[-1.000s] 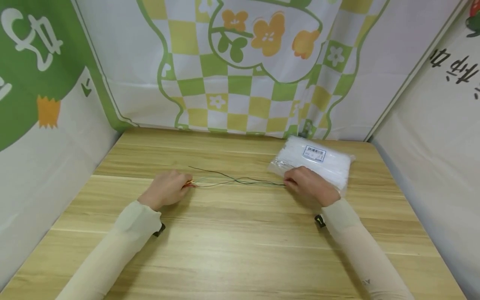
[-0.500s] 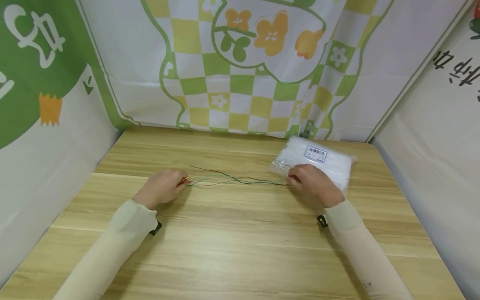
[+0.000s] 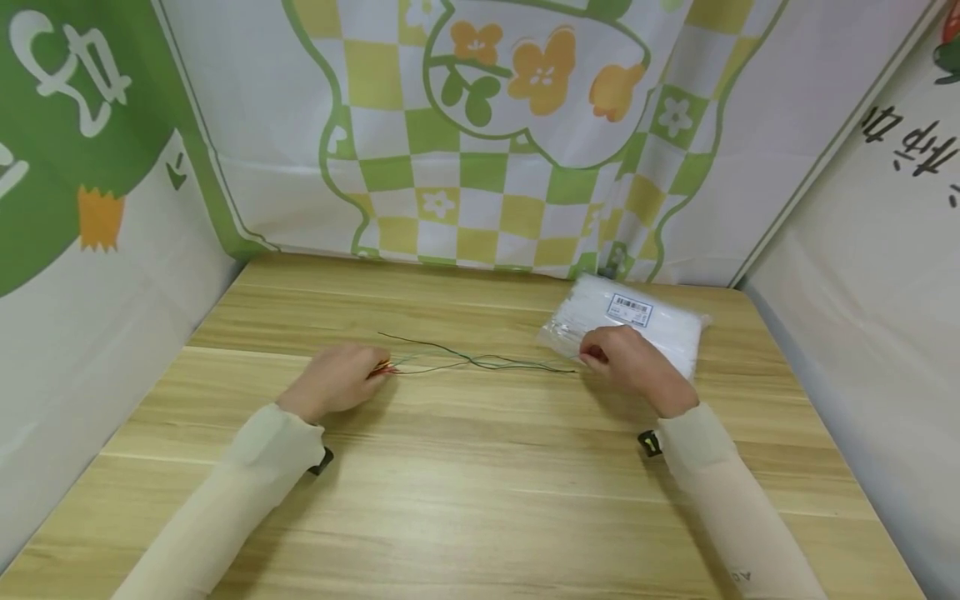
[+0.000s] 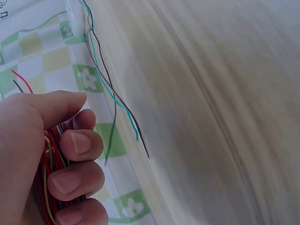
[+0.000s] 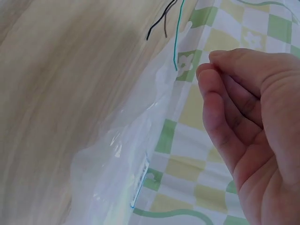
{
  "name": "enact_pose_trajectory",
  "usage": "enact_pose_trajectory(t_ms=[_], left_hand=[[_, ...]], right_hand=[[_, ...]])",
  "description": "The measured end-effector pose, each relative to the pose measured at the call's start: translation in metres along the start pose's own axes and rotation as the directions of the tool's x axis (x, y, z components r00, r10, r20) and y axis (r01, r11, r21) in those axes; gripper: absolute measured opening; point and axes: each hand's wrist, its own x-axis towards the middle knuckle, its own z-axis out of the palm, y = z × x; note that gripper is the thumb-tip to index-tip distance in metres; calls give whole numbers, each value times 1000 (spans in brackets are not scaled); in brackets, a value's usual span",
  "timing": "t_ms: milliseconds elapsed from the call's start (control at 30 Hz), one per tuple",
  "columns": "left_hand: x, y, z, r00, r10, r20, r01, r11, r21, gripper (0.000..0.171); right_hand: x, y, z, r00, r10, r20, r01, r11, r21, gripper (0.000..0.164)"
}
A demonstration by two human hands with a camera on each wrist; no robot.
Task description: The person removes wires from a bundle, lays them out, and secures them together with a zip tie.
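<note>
Around twelve o'clock on the table [image 3: 480, 500], taking the person's own side as six, a few loose wires [image 3: 471, 359] lie stretched out and crossing each other: dark ones plus a teal one. Over at ten o'clock, the left hand [image 3: 333, 382] has its fingers curled round a wire bundle [image 4: 45, 185], mostly red with some yellow and black, with a couple of ends poking out past the thumb. The loose ends on that side stop short of its fingers. At about two o'clock there's the right hand [image 3: 633, 371], thumb and forefinger tips brought together like a pinch, but I see nothing between them; in its wrist view the end of the teal wire [image 5: 178, 37] sits just beside the tips, not touching. Just behind that hand is a clear plastic bag [image 3: 667, 333] with white stuff inside and a label.

My two cents on handling these: pinch one strand right at its tip, and lift before pulling. They cross mid-run, so a quick tug probably drags the neighbours along. Go slow and low, and hold the left curl snug, not crushing, so the bundle doesn't fan out.
</note>
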Motion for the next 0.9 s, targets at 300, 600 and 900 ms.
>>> enact_pose_trajectory(t_ms=[300, 600, 900], left_hand=[[11, 18, 3, 998, 54, -10, -54, 999, 1, 34], [20, 38, 9, 996, 87, -28, -87, 996, 0, 30], [30, 57, 14, 995, 95, -13, -95, 995, 19, 28]], right_hand=[[3, -10, -2, 999, -34, 12, 33, 999, 25, 6], [5, -22, 1, 987, -155, -36, 155, 988, 5, 8], [9, -39, 8, 964, -262, -47, 262, 965, -12, 7]])
